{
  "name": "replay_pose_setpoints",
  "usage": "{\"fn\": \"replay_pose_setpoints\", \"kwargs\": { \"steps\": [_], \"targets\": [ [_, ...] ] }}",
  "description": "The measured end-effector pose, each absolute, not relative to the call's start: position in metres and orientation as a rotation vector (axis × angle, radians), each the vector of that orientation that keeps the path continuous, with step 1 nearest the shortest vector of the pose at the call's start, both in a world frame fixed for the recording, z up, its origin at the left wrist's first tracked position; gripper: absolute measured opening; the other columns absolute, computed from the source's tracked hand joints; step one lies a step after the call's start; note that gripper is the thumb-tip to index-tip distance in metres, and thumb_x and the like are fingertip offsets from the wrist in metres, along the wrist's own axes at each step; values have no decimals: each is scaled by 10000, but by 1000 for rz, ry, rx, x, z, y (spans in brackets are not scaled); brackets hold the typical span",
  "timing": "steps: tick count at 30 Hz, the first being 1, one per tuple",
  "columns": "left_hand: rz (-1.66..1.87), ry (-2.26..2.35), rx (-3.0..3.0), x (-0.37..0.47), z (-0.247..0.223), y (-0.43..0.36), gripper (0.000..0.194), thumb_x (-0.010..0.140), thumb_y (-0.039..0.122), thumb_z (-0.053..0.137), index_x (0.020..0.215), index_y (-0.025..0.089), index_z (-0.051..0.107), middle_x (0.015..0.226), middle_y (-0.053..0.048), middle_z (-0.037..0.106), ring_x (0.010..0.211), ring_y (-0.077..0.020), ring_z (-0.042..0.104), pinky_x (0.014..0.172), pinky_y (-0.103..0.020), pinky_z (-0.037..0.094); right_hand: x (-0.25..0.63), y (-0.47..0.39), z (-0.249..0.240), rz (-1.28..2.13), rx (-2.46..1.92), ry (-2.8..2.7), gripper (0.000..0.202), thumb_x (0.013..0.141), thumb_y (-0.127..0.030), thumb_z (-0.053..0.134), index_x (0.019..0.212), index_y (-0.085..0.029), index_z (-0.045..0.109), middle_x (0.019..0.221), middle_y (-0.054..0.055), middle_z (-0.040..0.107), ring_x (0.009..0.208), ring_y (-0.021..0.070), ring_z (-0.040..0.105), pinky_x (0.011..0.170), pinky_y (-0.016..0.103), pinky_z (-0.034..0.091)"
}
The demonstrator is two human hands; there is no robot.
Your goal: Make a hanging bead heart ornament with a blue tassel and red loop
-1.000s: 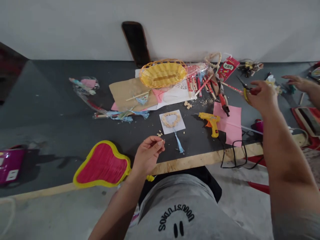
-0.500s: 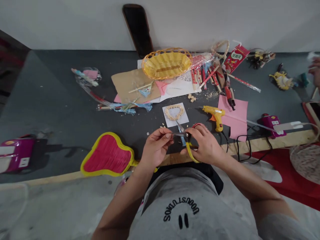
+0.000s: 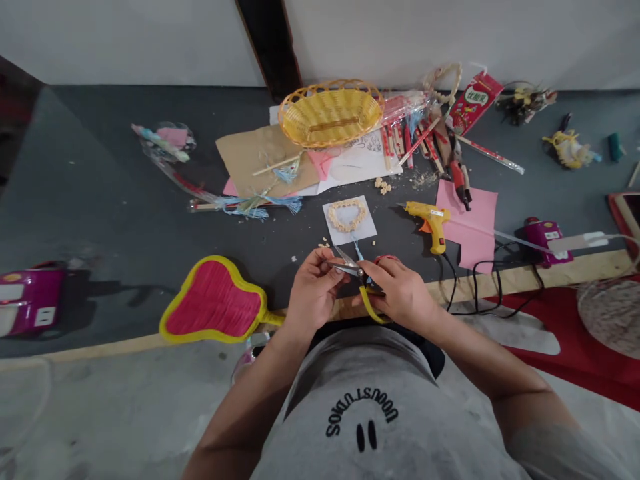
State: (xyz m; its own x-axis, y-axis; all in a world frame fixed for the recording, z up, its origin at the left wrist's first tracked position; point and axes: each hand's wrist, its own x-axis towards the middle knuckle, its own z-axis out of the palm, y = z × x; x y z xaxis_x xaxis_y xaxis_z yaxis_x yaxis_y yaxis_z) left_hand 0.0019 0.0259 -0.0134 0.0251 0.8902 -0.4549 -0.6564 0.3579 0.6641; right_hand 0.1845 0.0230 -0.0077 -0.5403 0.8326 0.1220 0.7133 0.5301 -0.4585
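My right hand (image 3: pixel 400 292) grips a pair of scissors (image 3: pixel 371 307) with yellow handles, its fingers around the loops. The blades are partly apart and point left at the fingertips of my left hand (image 3: pixel 315 290). That hand is closed in a pinch by the blades; what it pinches is too small to make out. Just beyond the blades lies a white paper square (image 3: pixel 369 227) bearing a ring of pale beige bits (image 3: pixel 334 220). A light blue tassel (image 3: pixel 357 249) hangs from the ring toward the scissors.
A pink-and-yellow paddle-shaped fan (image 3: pixel 215 300) lies at left. To the right are a yellow glue gun (image 3: pixel 429 219), pink paper (image 3: pixel 475 243) and a black cable (image 3: pixel 475 300). A yellow basket (image 3: pixel 330 117), brown paper (image 3: pixel 245 160) and red-wrapped sticks (image 3: pixel 395 150) lie behind.
The scissor blades have come closer together, and the scissors have moved left toward my left fingers. The view has shifted slightly, and another person's hand at the right edge is out of view.
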Motion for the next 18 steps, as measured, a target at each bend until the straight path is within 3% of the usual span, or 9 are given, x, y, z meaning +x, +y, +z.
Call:
{"fn": "replay_pose_setpoints", "kwargs": {
  "steps": [4,9,13,18],
  "targets": [
    [1250,993,363,1,-16,25,527,518,202,930,803,211,487,637,72,662,572,-95,608,588,-209,504,185,21,-7,426,-1230,-2496,445,920,-391,623,1288,-140,617,1027,144,702,876,257,663,767,388,579],
    [1254,1034,395,0,-22,23,565,516,223,931,783,212,433,614,79,645,537,-84,598,571,-196,485,184,19,-11,376,-1260,-2555,399,910,-378,644,1247,-164,644,901,108,721,813,233,668,709,335,553],
    [1209,1032,368,-1,-23,22,594,500,254,945,781,213,424,562,99,596,516,-72,580,555,-177,466,185,23,-15,544,-1232,-2481,312,919,-316,617,1193,-168,646,853,70,713,788,205,668,677,290,522],
    [1159,1223,623,-13,-25,25,441,598,307,884,796,211,502,689,31,683,590,-107,600,611,-225,478,195,33,-13,704,-1367,-2212,303,925,-336,618,1190,-190,605,878,56,667,774,186,629,665,272,486]
  ]
}}
